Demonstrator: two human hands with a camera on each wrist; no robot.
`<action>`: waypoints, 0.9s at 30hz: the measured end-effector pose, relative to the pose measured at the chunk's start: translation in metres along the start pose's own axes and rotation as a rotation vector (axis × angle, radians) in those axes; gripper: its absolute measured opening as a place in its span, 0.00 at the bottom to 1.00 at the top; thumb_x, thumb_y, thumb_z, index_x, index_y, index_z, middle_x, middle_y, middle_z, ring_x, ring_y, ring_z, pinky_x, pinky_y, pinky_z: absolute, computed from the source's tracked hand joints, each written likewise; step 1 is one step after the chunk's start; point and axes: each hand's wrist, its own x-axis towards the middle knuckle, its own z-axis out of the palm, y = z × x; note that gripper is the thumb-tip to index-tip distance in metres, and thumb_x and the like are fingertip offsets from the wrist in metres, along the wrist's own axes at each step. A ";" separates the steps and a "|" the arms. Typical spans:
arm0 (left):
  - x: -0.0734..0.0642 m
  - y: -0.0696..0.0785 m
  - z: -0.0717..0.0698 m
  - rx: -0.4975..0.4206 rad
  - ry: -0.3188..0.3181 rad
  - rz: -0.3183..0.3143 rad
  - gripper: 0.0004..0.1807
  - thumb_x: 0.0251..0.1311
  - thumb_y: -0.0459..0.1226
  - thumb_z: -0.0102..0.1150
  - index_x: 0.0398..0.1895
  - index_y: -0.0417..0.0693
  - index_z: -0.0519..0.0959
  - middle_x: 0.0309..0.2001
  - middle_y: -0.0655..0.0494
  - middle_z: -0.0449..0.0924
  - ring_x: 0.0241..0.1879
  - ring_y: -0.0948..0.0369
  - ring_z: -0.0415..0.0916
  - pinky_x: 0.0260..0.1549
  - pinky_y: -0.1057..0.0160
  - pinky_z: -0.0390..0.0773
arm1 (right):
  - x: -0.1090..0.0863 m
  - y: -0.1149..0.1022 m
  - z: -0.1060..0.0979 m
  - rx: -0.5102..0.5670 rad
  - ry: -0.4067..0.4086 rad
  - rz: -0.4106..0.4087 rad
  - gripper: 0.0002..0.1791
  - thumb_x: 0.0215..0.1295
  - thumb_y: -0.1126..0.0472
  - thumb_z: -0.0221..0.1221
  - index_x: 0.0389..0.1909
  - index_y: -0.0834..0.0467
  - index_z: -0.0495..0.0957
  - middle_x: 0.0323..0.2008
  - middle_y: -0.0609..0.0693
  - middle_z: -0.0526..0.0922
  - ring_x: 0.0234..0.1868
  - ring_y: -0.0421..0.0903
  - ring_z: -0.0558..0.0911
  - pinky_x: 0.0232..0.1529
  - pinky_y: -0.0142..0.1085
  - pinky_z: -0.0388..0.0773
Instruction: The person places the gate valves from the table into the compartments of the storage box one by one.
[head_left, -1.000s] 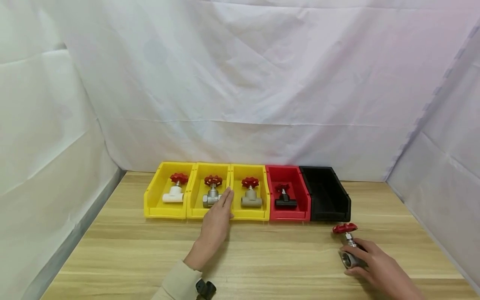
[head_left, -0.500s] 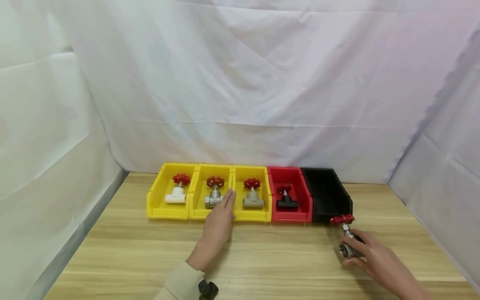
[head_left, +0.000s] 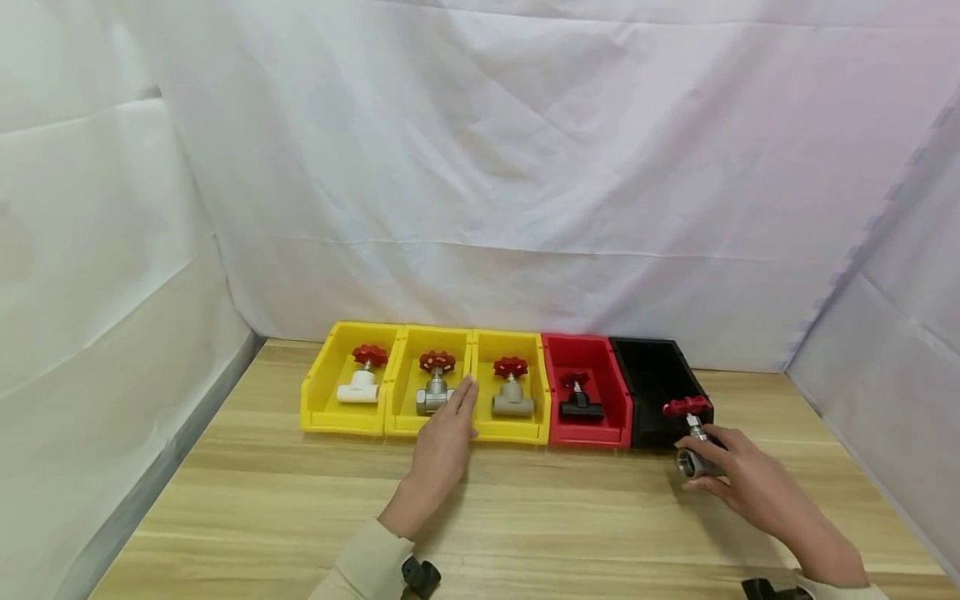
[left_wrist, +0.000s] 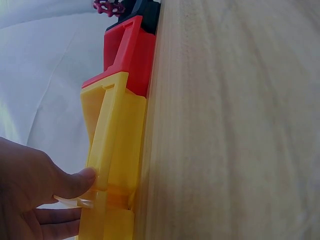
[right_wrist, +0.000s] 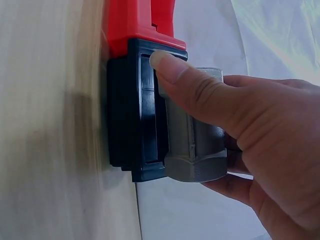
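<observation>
My right hand (head_left: pixel 757 483) grips a metal valve (right_wrist: pixel 195 135) by its threaded body, thumb on one side and fingers behind. The valve's red handwheel (head_left: pixel 687 406) points away, over the front of the black bin (head_left: pixel 645 358). In the right wrist view the valve body overlaps the bin's front lip. My left hand (head_left: pixel 442 446) rests with straight fingers at the divider between the middle yellow bin (head_left: pixel 397 421) and the right yellow bin (head_left: pixel 510 431). Its thumb (left_wrist: pixel 75 182) lies against the front lip. A silver valve (head_left: pixel 433 396) sits in the middle yellow bin, partly behind the fingers.
The left yellow bin (head_left: pixel 341 421) holds a white valve (head_left: pixel 360 386), the right yellow one a grey-beige valve (head_left: pixel 512 400). In the red bin (head_left: pixel 588 435) lies a black valve (head_left: pixel 580 406). White cloth (head_left: pixel 480 167) hangs behind and beside the wooden table (head_left: pixel 555 525).
My right hand has carried the metal valve forward from the table area in front of the black bin to its front edge. The left hand keeps its place at the yellow bins.
</observation>
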 end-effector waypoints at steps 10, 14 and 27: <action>0.000 0.000 0.001 0.009 0.000 0.001 0.35 0.50 0.28 0.69 0.65 0.37 0.68 0.66 0.45 0.65 0.28 0.57 0.76 0.16 0.72 0.67 | 0.022 0.012 0.001 -0.005 -0.053 0.044 0.29 0.42 0.55 0.74 0.49 0.55 0.80 0.48 0.70 0.75 0.45 0.69 0.76 0.26 0.53 0.77; 0.000 0.000 0.000 0.004 -0.005 -0.002 0.35 0.51 0.27 0.68 0.65 0.37 0.68 0.66 0.45 0.65 0.28 0.57 0.76 0.16 0.73 0.66 | 0.028 0.016 0.003 -0.007 -0.063 0.047 0.28 0.43 0.55 0.73 0.49 0.55 0.80 0.48 0.71 0.75 0.46 0.69 0.76 0.29 0.54 0.77; 0.000 0.000 0.002 0.017 0.001 0.004 0.35 0.52 0.28 0.68 0.65 0.38 0.68 0.66 0.45 0.65 0.26 0.58 0.73 0.15 0.74 0.64 | 0.052 0.027 0.009 -0.002 -0.101 0.053 0.26 0.48 0.59 0.71 0.51 0.59 0.79 0.48 0.71 0.74 0.47 0.68 0.75 0.36 0.58 0.76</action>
